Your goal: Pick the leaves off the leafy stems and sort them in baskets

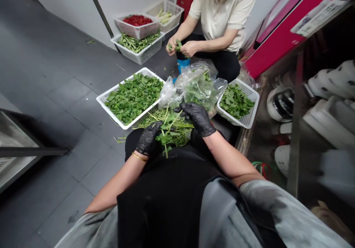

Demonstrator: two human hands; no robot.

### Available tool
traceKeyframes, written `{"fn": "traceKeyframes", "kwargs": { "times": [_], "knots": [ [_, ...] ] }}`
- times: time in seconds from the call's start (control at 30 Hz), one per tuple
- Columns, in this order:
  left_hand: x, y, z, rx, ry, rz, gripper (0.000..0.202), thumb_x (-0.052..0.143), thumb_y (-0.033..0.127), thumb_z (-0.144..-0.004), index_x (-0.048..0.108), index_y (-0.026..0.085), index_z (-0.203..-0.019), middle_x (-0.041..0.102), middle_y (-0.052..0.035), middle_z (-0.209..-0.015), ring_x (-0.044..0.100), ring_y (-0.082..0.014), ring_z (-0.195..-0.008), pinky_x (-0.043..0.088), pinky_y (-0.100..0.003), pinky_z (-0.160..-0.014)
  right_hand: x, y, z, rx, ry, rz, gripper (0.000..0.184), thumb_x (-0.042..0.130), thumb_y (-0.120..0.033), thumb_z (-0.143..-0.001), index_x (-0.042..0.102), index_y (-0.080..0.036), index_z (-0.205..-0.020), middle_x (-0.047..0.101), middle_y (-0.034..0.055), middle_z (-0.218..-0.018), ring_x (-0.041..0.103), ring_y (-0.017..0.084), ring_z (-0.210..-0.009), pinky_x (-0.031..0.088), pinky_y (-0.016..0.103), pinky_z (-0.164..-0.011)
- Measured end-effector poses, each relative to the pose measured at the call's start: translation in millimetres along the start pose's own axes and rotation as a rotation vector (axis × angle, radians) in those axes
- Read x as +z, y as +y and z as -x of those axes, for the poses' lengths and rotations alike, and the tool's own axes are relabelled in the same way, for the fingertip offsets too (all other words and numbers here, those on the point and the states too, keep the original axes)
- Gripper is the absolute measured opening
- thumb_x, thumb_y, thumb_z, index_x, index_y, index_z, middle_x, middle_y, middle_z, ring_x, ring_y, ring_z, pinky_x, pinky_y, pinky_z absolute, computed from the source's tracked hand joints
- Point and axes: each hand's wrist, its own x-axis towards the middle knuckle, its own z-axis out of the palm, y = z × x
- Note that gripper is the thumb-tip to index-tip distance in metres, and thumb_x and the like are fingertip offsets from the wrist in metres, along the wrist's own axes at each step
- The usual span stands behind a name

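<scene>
My left hand point(149, 137), in a black glove, is closed on a sprig of leafy greens point(167, 133) held above my lap. Its leaves hang downward and thin pale stems rise from it. Close by on the right, my gloved right hand point(198, 117) has its fingers pinched together near the stem tops; what they grip is too small to make out. Beneath both hands lies a heap of thin green stems point(181, 135). Beyond my right hand sits a clear plastic bag point(203, 89) with more greens inside.
Picked leaves fill a white basket point(100, 99) at left and a smaller basket point(255, 109) at right. A co-worker point(222, 22) opposite handles greens over a blue container point(183, 63). Baskets of red peppers point(137, 20) and cut green vegetables point(138, 43) stand behind. A metal shelf point(295, 129) borders the right.
</scene>
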Motion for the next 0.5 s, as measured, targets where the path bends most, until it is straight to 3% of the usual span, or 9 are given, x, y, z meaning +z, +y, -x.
{"fn": "traceKeyframes", "kwargs": {
  "times": [0.07, 0.2, 0.3, 0.37, 0.43, 0.5],
  "knots": [
    [-2.9, 5.1, 8.1, 0.041, -0.014, -0.102, 0.021, 0.081, 0.019, -0.064, 0.08, 0.025, -0.084, 0.079, -0.0055, -0.108, 0.056, -0.0332, -0.133, 0.045, -0.04, -0.113, -0.8, -0.5, 3.1, -0.013, 0.02, -0.024, 0.037, 0.076, -0.053, -0.078, 0.073, -0.016, -0.082, 0.078, 0.0062, -0.086, 0.049, 0.009, -0.053, 0.044, 0.024, -0.052],
    [4.2, -2.6, 20.1, 0.064, -0.064, -0.179, 0.02, 0.083, 0.033, -0.066, 0.079, 0.021, -0.082, 0.08, -0.0104, -0.09, 0.068, -0.0357, -0.114, 0.057, -0.042, -0.093, 4.3, 6.6, 6.0, -0.042, 0.017, -0.036, 0.039, 0.075, -0.055, -0.077, 0.069, -0.016, -0.075, 0.074, 0.0046, -0.076, 0.049, 0.009, -0.052, 0.043, 0.024, -0.051],
    [13.2, -8.5, 22.6, 0.091, -0.108, -0.154, 0.027, 0.083, 0.041, -0.063, 0.08, 0.021, -0.081, 0.08, -0.0096, -0.086, 0.072, -0.0347, -0.104, 0.056, -0.044, -0.094, 11.8, 11.9, 12.5, -0.017, 0.03, -0.045, 0.039, 0.075, -0.055, -0.076, 0.069, -0.016, -0.079, 0.07, 0.0023, -0.071, 0.05, 0.01, -0.054, 0.043, 0.023, -0.05],
    [17.0, -2.6, 24.0, 0.118, -0.141, -0.139, 0.022, 0.081, 0.043, -0.063, 0.08, 0.024, -0.073, 0.08, -0.0075, -0.084, 0.073, -0.0344, -0.099, 0.054, -0.045, -0.099, 16.7, 13.3, 18.7, 0.037, -0.089, -0.071, 0.042, 0.075, -0.056, -0.075, 0.072, -0.017, -0.092, 0.074, 0.0033, -0.083, 0.053, 0.01, -0.057, 0.043, 0.022, -0.05],
    [18.4, 10.2, 26.6, 0.147, -0.174, -0.166, 0.013, 0.082, 0.038, -0.059, 0.079, 0.027, -0.063, 0.08, -0.0062, -0.082, 0.073, -0.035, -0.095, 0.054, -0.045, -0.099, 20.6, 13.7, 23.6, 0.093, -0.289, -0.08, 0.047, 0.076, -0.055, -0.075, 0.072, -0.019, -0.105, 0.076, 0.0048, -0.097, 0.059, 0.012, -0.065, 0.046, 0.023, -0.054],
    [17.7, 24.2, 29.8, 0.163, -0.187, -0.224, 0.008, 0.084, 0.03, -0.055, 0.077, 0.028, -0.057, 0.079, -0.0059, -0.077, 0.071, -0.0357, -0.09, 0.056, -0.045, -0.094, 22.2, 13.8, 25.0, 0.112, -0.396, -0.007, 0.045, 0.079, -0.052, -0.073, 0.075, -0.018, -0.102, 0.077, 0.0056, -0.1, 0.064, 0.014, -0.074, 0.051, 0.025, -0.062]
  ]
}}
